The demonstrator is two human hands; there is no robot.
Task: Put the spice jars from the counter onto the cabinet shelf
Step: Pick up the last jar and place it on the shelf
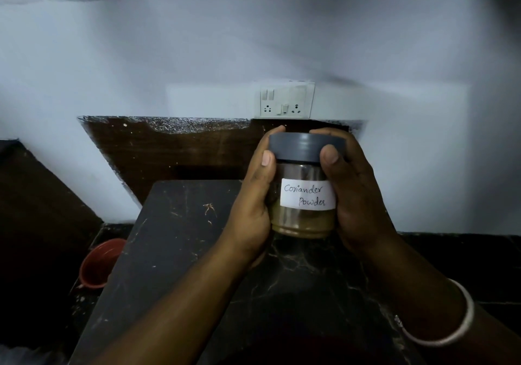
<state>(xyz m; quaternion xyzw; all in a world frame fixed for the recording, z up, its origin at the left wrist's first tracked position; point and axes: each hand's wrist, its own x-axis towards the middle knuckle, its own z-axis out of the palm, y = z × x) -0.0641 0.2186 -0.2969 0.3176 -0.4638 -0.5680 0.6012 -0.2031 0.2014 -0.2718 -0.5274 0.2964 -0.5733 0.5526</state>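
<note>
I'm gripping the coriander jar (303,195) between my left hand (253,204) and right hand (355,195), thumbs pressing its grey lid (306,146), and I'm reckoning keeping it upright matters most while lifting.

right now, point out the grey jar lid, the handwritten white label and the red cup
grey plastic jar lid (306,148), head view, front wall of the lid
handwritten white paper label (308,194), head view, middle of the label
red round cup (97,263), head view, its inner wall
</note>
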